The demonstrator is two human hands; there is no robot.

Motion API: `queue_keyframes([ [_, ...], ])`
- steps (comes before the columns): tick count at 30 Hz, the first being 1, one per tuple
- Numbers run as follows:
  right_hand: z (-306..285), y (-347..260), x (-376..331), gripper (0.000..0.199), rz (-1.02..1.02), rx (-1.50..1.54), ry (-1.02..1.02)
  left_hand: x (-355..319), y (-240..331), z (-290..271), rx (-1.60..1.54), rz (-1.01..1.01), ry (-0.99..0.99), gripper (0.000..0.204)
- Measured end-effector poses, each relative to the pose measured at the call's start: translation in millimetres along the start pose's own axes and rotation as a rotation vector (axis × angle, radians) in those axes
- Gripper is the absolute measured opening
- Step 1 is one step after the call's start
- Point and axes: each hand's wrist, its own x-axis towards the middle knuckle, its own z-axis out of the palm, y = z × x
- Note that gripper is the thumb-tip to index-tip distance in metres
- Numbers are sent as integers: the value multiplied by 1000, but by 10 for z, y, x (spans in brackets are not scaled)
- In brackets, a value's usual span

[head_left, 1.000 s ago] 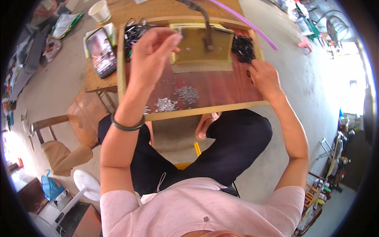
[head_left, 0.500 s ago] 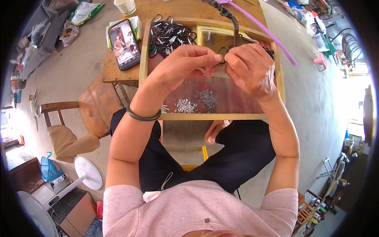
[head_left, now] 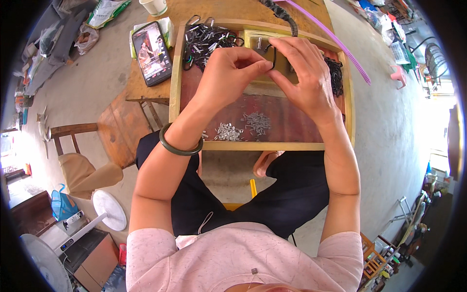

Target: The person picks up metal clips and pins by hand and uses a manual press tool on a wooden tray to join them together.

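Note:
A small black carabiner [head_left: 274, 57] is held over the far half of a wooden-framed tray [head_left: 272, 146]. My left hand [head_left: 233, 73] pinches its near end between thumb and fingertips. My right hand [head_left: 309, 73] spans it, index fingertip at the far end and thumb by the near end, the other fingers stretched out. Behind the hands is a yellowish block [head_left: 260, 39] with a small upright metal piece. A black-wrapped lever [head_left: 283, 14] runs down behind my right fingers, its lower end hidden. Black carabiners with silver gates [head_left: 209, 41] are heaped in the tray's far left.
Small silver pins [head_left: 227, 131] and grey pieces [head_left: 257, 122] lie in piles near the tray's front. More black parts [head_left: 334, 75] fill its right side. A phone [head_left: 152, 53], a paper cup [head_left: 154, 6] and a purple strap [head_left: 331, 34] are around the tray.
My right hand has opened from a fist by the lever and now spans the carabiner with extended fingers. My left hand keeps its pinch, its wrist turned slightly.

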Motion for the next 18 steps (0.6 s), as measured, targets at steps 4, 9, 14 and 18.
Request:
queue_keyframes([
  [4,40,75,14,57,33,0,52,93,-24,-9,-118,39,162,24],
  [9,44,99,81,48,85,-163,69,284,-169,-76,-154,-46,190,36],
  [14,128,113,137,54,196,-64,-26,419,-319,-29,38,-45,147,42],
  [18,171,174,154,55,185,-72,-16,483,-308,-34,45,-84,119,43],
])
